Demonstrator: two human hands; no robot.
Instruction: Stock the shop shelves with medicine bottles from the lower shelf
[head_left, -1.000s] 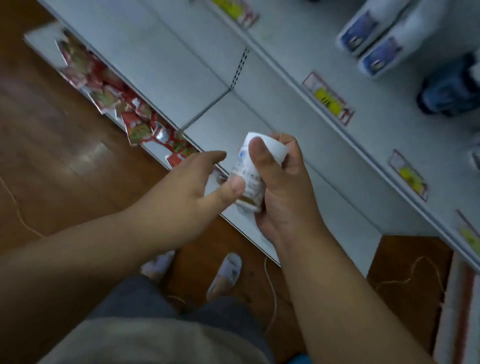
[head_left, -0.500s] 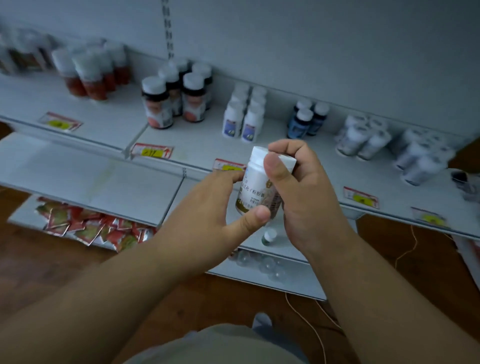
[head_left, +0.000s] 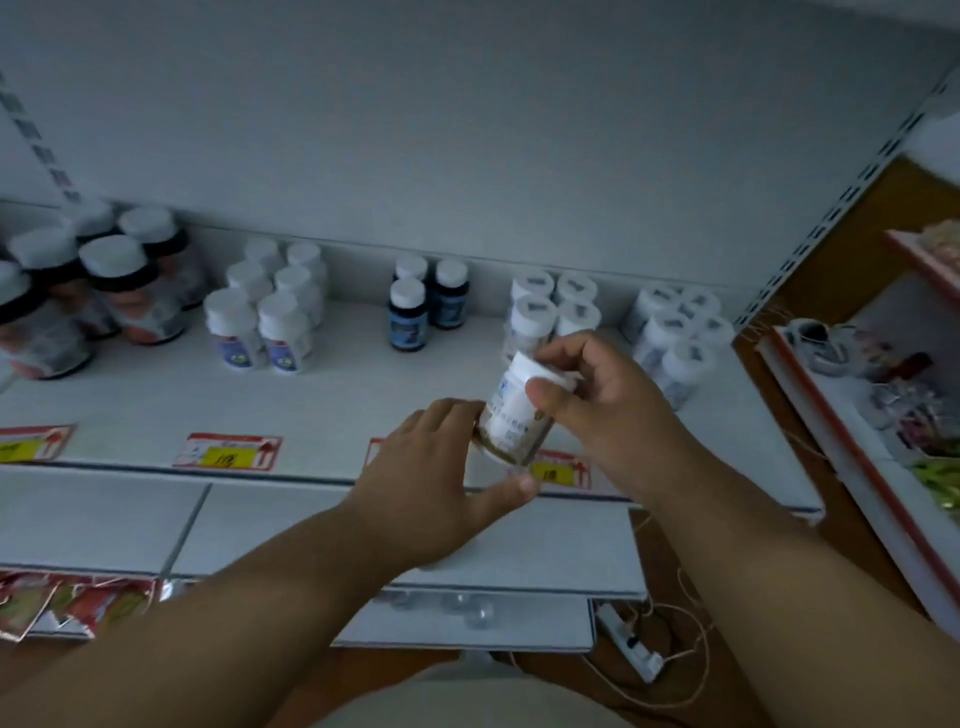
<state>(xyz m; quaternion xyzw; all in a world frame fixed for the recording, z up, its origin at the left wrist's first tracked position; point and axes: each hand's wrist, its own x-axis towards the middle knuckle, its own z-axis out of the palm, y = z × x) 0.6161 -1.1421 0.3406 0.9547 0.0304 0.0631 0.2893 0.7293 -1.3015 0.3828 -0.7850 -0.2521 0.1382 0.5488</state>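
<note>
— Head view: we see the right hand (head_left: 605, 400) gripping a white medicine bottle (head_left: 511, 415) by its cap, tilted, above the front edge of the upper shelf (head_left: 337, 405).

— And the left hand (head_left: 436, 478)? We see its fingers relaxed — thumb and fingertips touching the bottle's base.

Groups of bottles are carried upright on the white upper shelf (head_left: 337, 410): dark-bodied bottles (head_left: 124, 291) at left, white bottles (head_left: 270, 312), blue bottles (head_left: 423, 304) and white-capped bottles (head_left: 670, 332) rightward. Price tags (head_left: 227, 453) are fixed along its front edge.
</note>
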